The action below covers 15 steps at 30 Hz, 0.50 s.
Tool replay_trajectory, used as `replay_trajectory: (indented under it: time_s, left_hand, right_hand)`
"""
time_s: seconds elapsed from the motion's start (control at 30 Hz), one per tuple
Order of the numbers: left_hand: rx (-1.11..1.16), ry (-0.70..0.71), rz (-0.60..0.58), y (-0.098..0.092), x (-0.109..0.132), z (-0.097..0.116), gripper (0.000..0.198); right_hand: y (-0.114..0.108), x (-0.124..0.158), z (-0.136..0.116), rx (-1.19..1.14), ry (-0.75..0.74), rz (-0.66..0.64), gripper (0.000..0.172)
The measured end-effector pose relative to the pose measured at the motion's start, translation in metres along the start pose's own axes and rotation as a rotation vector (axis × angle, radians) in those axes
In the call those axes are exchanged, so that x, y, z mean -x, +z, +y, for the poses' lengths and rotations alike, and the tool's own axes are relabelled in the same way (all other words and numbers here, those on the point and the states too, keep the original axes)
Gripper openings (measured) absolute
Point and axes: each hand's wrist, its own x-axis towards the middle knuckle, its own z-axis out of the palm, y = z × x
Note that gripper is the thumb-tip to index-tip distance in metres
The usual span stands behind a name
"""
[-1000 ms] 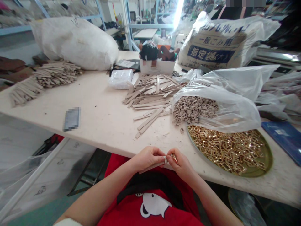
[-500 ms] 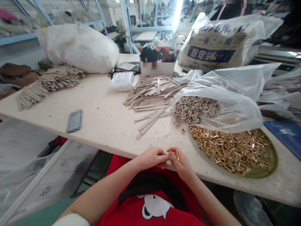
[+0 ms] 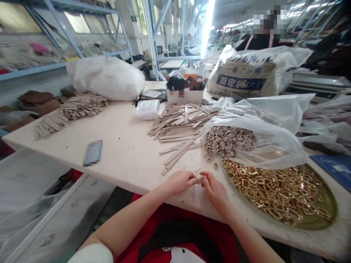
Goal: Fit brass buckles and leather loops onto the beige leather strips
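My left hand (image 3: 182, 182) and my right hand (image 3: 214, 188) meet just above the front edge of the table, both with fingers pinched. Between their fingertips is a small beige loop (image 3: 200, 180), mostly covered, similar in colour to the loops in the bag. Whether a metal buckle is also inside my right hand cannot be seen. To the right lies a round tray (image 3: 330, 204) heaped with gold metal buckles (image 3: 274, 190). Many beige loops (image 3: 229, 140) spill from the mouth of a clear plastic bag (image 3: 276, 140) behind it.
Flat beige strips (image 3: 181, 122) are piled mid-table, with stacked strips (image 3: 82, 106) farther left. A pixelated object (image 3: 93, 152) lies near the left front edge. Behind stand a white box (image 3: 185, 96), a large white sack (image 3: 106, 78) and a printed bag (image 3: 246, 75). A person (image 3: 257, 42) is beyond.
The view has tilted up, showing more of the room. Both hands have shifted slightly forward over the table. A gold glint seen earlier at my right fingers no longer shows.
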Motion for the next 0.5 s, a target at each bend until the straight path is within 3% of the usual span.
replay_trajectory:
  time_s: [0.13,0.27,0.37,0.5]
  left_hand:
    - [-0.215,-0.303,0.32,-0.027,-0.01,-0.043,0.026]
    - [-0.243,-0.373,0.393,-0.04,-0.007,-0.068,0.016]
    - [-0.223,-0.323,0.465,-0.038,0.004,-0.053,0.013]
    - [-0.124,-0.105,0.584,-0.028,0.032,0.001,0.012]
  right_hand:
    - [-0.001,-0.007,0.003,0.319,-0.105,0.141,0.037]
    - [0.001,-0.005,0.011,0.294,-0.096,0.225,0.036]
    - [-0.001,-0.001,0.01,0.228,-0.109,0.287,0.034]
    - [-0.007,0.005,-0.012,0.217,-0.27,0.375,0.042]
